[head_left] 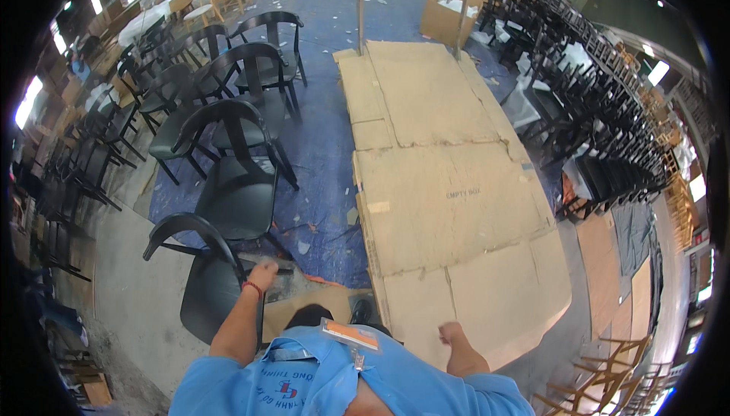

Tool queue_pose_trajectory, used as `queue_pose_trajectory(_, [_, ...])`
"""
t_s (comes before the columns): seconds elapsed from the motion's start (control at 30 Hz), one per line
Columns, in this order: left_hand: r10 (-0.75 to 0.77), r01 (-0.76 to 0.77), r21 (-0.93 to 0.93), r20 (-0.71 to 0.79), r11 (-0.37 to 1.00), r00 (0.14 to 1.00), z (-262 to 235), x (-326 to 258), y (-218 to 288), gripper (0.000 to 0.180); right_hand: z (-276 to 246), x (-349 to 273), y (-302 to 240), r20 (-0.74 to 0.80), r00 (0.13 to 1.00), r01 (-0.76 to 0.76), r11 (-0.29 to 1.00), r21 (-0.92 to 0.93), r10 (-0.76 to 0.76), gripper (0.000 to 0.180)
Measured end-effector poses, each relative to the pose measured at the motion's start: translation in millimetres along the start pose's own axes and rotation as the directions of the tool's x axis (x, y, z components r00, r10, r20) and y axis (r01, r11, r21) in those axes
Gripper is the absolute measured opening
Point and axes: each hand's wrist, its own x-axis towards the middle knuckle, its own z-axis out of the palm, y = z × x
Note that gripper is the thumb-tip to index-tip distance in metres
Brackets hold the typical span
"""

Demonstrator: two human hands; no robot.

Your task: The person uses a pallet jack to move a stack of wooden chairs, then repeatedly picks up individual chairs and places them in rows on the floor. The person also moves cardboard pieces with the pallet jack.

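Observation:
My left hand [263, 273], with a red bracelet at the wrist, is curled beside the nearest black chair [211, 294]. A short dark bar shows just past its fingers; whether the hand grips it I cannot make out. Another black chair [239, 195] with a curved back and dark seat stands just beyond. Over the near end of the cardboard-topped table [456, 203], my right hand [450, 332] hangs with loosely curled fingers, and no object shows in it. Flattened brown cardboard sheets cover that tabletop.
More black chairs [266, 55] stand in rows at the left on a blue floor sheet [319, 112] littered with scraps. A cardboard box [449, 17] stands past the table. Stacked black chairs [616, 180] line the right side. Unpainted wooden frames [608, 378] are at the lower right.

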Motion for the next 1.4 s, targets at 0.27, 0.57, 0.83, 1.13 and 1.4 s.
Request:
queue_pose_trajectory(0.27, [0.321,-0.308,-0.106,0.155,0.946,0.934,47.9,148.5,49.8,0.029,-48.9,96.7,-426.6,0.045,0.949,0.274,0.888,0.369,-0.311,0.041])
queue_pose_trajectory(0.57, [0.256,-0.291,0.050,0.354,0.955,0.900,-59.8,322.7,209.1,0.046,-114.5,167.5,-517.6,0.044,0.995,-0.100,0.922,0.374,0.090,0.024])
queue_pose_trajectory(0.83, [0.330,-0.352,0.041,0.267,0.935,0.906,-109.5,447.7,306.9,0.044,-130.0,198.0,-527.2,0.175,0.861,-0.507,0.783,0.361,0.477,0.017])
queue_pose_trajectory(1.13, [0.162,-0.281,0.350,0.332,0.893,0.929,-153.6,612.0,415.9,0.042,-221.2,372.4,-667.8,0.155,0.878,-0.476,0.796,0.375,0.452,0.012])
queue_pose_trajectory(1.4, [0.273,-0.288,0.183,0.104,0.940,0.956,-227.4,751.1,539.7,0.039,-342.3,566.9,-1038.6,-0.135,0.969,0.232,0.948,0.218,-0.206,0.038])
